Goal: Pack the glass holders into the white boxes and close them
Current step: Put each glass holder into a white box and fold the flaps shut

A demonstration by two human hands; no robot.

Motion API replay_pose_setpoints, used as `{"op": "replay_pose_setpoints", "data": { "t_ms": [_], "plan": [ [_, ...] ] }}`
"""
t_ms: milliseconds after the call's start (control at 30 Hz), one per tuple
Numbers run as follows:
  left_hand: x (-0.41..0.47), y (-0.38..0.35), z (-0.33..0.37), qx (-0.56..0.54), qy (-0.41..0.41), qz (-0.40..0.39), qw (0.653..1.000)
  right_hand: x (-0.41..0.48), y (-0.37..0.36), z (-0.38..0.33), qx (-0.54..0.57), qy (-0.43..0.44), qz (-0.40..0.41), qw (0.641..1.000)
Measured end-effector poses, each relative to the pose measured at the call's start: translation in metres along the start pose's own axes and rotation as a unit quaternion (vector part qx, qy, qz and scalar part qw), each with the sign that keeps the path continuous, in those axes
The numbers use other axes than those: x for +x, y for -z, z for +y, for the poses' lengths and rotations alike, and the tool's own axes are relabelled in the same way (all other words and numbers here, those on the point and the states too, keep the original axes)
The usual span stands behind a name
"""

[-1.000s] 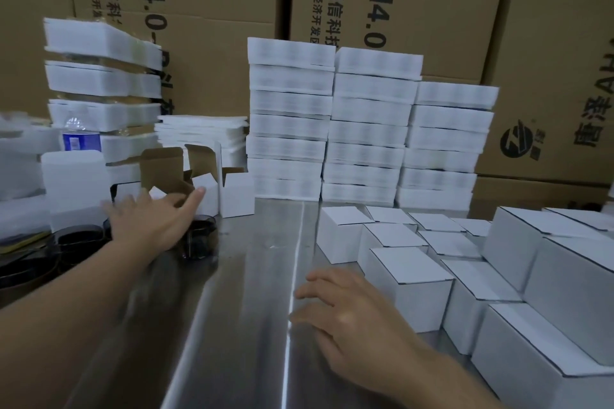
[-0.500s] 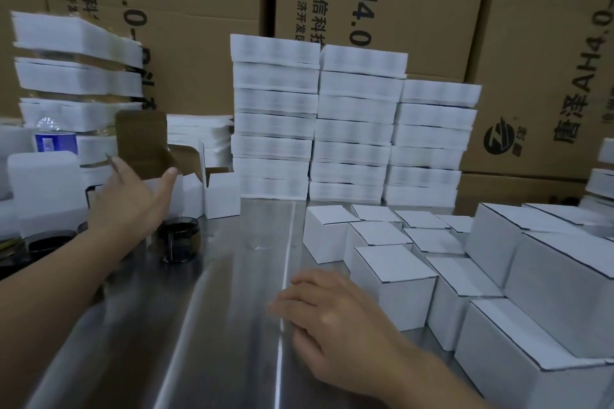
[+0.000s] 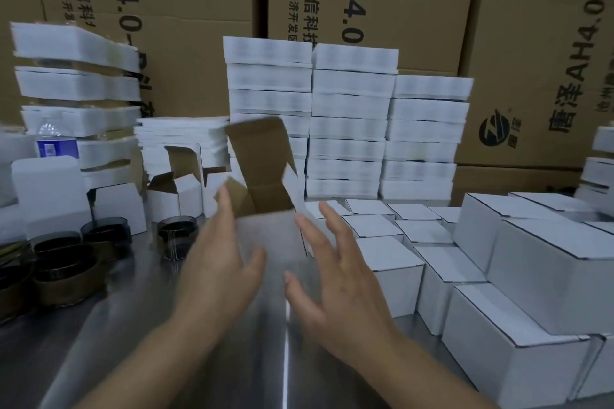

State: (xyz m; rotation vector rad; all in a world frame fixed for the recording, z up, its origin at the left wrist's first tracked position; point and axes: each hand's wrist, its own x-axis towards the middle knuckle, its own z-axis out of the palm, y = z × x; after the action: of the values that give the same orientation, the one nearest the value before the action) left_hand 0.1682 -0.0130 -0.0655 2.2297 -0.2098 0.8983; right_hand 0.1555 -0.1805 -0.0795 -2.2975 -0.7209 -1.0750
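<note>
I see a bright, evenly lit scene with soft shadows. A white glare streak runs down the steel table (image 3: 139, 325). My left hand (image 3: 219, 269), right hand (image 3: 335, 279) and the open box (image 3: 259, 176) are motion-blurred. The white stacks (image 3: 349, 116) wash out. Straight lines bow at the frame edges.

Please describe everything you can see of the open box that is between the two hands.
The open box is white cardboard outside and brown inside, blurred. Its lid flap stands up and the side flaps spread out. It is upright between the left hand, whose straight fingers lie along its left side, and the right hand, open beside its right side.
</note>
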Motion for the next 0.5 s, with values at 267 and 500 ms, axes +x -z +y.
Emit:
{"op": "replay_pose_setpoints", "data": {
  "t_ms": [267,500],
  "plan": [
    [-0.025,-0.010,0.007,0.007,-0.054,-0.056,0.997,-0.004,-0.005,0.012,0.061,-0.059,-0.087,0.993],
    [-0.022,-0.007,-0.004,-0.092,0.001,0.014,0.996,-0.003,-0.008,0.015,0.098,-0.131,-0.114,0.980]
  ]
}}
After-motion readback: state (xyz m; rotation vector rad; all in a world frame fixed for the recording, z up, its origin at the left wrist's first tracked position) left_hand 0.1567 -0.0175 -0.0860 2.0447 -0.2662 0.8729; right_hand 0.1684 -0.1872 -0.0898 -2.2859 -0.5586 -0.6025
